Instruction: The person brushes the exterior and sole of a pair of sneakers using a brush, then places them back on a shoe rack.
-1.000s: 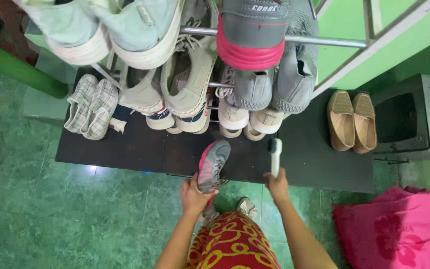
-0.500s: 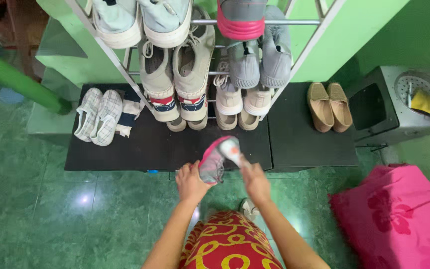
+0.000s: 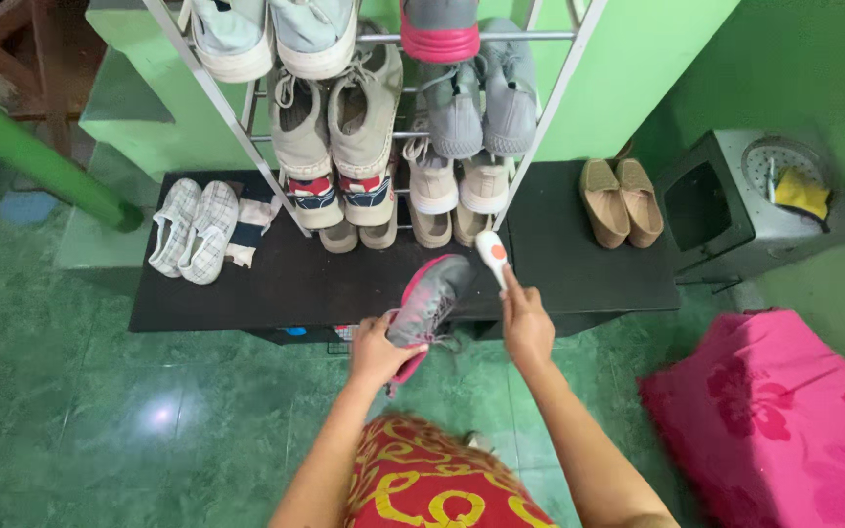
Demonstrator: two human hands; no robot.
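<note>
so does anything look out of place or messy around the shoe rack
Mostly tidy. One oddity: a crumpled cloth or sock lies loose on the black platform beside the checked shoes, half under the rack. The grey-pink sneaker is off the rack only because the left hand holds it.

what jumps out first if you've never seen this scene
At centre, the left hand holds a grey and pink shoe while the right hand holds a white brush by its toe. Behind them a metal shoe rack packed with shoes stands on a black mat against a green wall. A pink flowered cloth fills the lower right.
</note>
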